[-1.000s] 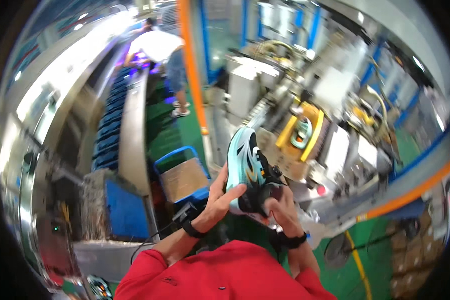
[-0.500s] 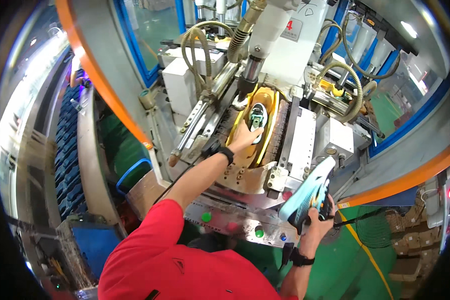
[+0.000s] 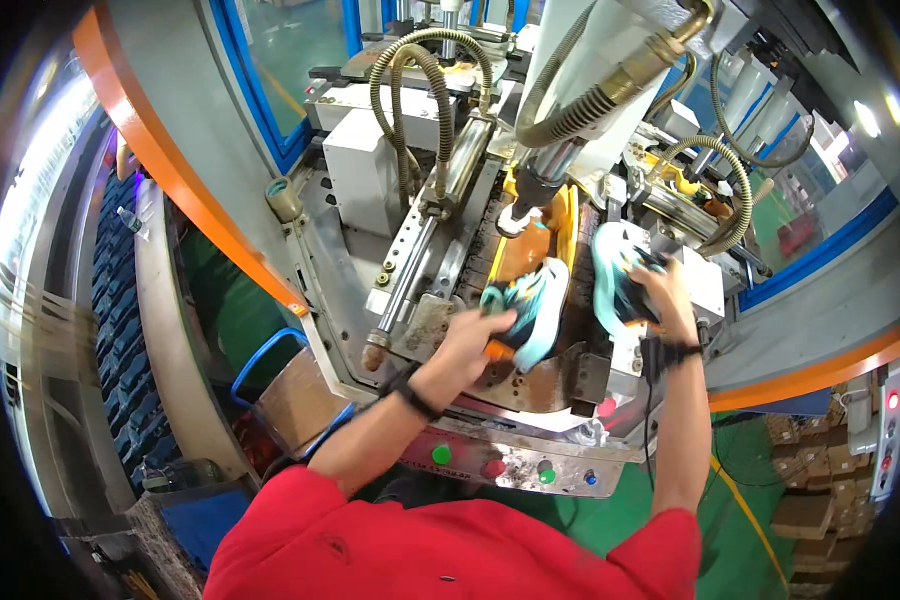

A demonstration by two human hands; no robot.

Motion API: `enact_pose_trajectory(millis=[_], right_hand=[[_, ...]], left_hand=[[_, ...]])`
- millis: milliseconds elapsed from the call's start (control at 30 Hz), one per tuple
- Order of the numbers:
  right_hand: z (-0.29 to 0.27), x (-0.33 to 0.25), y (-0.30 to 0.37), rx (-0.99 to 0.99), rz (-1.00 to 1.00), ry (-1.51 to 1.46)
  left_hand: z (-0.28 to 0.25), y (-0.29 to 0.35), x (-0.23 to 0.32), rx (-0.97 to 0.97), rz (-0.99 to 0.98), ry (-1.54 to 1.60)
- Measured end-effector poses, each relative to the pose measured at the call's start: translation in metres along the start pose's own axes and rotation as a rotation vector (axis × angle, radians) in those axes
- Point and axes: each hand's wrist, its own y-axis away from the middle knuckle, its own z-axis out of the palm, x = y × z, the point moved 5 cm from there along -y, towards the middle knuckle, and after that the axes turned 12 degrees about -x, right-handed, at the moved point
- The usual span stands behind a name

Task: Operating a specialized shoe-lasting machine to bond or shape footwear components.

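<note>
While the worker in red (image 3: 450,545) faced the machine (image 3: 358,155), each hand had a shoe of its own. The left hand (image 3: 456,354) was at six o'clock of the yellow-walled cradle (image 3: 568,230), its fingers (image 3: 496,322) grasping a teal-and-black shoe (image 3: 543,315) by the near end. That shoe was tilted, white sole toward three o'clock, over the cradle's near part; whether it touched the orange bed (image 3: 523,255) I couldn't tell. The right hand (image 3: 670,295) was out at four o'clock, fingers wrapped over the matching shoe (image 3: 608,278), just beside the cradle. Blur hid the exact finger placement — yet neither hand looked released.

The black press head (image 3: 542,187) stood at twelve o'clock. To me, the step in hand looked like swapping or seating shoes at this station — one glance couldn't settle whether the left one was going in or coming out. Either way, the next move seemed to call for a steady left grip, the shoe kept off the yellow walls and its mate held aside. The button panel (image 3: 515,472), farther out at six o'clock, was best left alone, I judged, until both hands were away.
</note>
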Motion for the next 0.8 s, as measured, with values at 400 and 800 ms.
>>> enact_pose_trajectory(millis=[400, 800], right_hand=[[0.279, -0.042, -0.103, 0.106, -0.068, 0.498], [0.301, -0.070, 0.279, -0.462, -0.997, 0.080]], left_hand=[[-0.063, 0.346, 0.028, 0.490, 0.427, -0.154], [-0.076, 0.421, -0.129, 0.894, 0.590, 0.321]])
